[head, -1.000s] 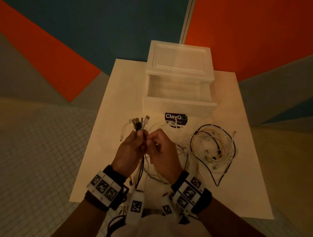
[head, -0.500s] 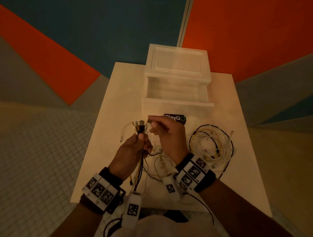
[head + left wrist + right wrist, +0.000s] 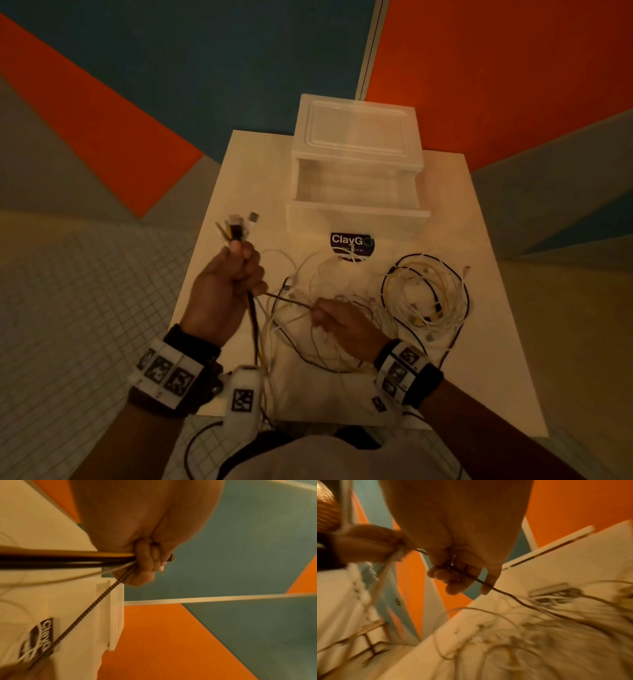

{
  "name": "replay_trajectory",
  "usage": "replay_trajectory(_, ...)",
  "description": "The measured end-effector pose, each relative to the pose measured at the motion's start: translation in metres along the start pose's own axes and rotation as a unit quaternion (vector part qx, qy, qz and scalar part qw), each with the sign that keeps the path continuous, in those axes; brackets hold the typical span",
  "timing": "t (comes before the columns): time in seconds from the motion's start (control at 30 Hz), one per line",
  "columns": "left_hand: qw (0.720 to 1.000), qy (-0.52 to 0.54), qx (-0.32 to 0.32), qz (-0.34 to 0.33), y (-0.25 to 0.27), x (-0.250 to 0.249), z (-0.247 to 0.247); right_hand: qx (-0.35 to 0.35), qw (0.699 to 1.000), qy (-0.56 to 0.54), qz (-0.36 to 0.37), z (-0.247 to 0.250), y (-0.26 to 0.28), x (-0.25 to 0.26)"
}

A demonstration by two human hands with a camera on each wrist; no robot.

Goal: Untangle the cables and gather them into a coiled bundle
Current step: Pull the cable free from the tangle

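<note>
While fisting the plug ends point(image 3: 236, 228) upright in the left hand point(image 3: 222, 291) to keep them aligned, pinching one braided cable point(image 3: 287, 300) in the right hand point(image 3: 346, 325), drawing it from the tangle point(image 3: 308, 329) on the table point(image 3: 496, 342); finished coil point(image 3: 424, 291) lying apart at right

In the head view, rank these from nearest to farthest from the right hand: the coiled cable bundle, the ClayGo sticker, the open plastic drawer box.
From the right hand:
1. Coiled cable bundle, just to its right on the table.
2. ClayGo sticker, ahead of it.
3. Plastic drawer box, at the table's far end.
</note>
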State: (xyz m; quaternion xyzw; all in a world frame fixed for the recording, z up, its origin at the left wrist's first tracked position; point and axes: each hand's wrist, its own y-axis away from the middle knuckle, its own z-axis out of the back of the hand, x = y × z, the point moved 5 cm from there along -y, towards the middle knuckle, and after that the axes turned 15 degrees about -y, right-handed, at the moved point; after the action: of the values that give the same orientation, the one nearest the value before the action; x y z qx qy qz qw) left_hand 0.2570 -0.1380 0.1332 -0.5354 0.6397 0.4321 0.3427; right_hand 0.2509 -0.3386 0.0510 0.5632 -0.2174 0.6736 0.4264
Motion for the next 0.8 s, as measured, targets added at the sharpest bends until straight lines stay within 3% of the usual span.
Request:
replay_trajectory(0.1, 1.000, -0.013, 0.001, -0.003, -0.001, -0.014, 0.014, -0.101, 0.995, 0.026, -0.011, 0.036, -0.004, -0.021)
replay_trajectory(0.2, 0.980, -0.199, -0.003, 0.028, 0.002, 0.002, -0.001, -0.188, 0.981, 0.016, 0.045, 0.048, -0.011, 0.006)
replay_trajectory(0.3, 0.960, -0.277, 0.011, 0.025, 0.005, 0.022, -0.029, -0.180, 0.978, 0.006, 0.107, 0.032, -0.015, 0.054)
replay_trajectory(0.43, 0.980, -0.191, -0.044, 0.017, -0.002, 0.020, -0.030, -0.124, 0.983, -0.002, 0.135, 0.004, -0.004, 0.073)
replay_trajectory(0.57, 0.997, -0.060, -0.041, 0.001, -0.006, 0.006, -0.019, -0.043, 0.998, 0.038, 0.036, 0.003, 0.005, 0.022)
replay_trajectory(0.73, 0.996, 0.051, -0.012, -0.066, -0.009, -0.037, 0.017, -0.079, 0.985, 0.095, -0.117, 0.058, 0.023, -0.055)
replay_trajectory(0.8, 0.997, 0.028, -0.018, -0.062, -0.008, -0.040, 0.018, -0.095, 0.982, 0.127, -0.105, 0.067, 0.019, -0.058)
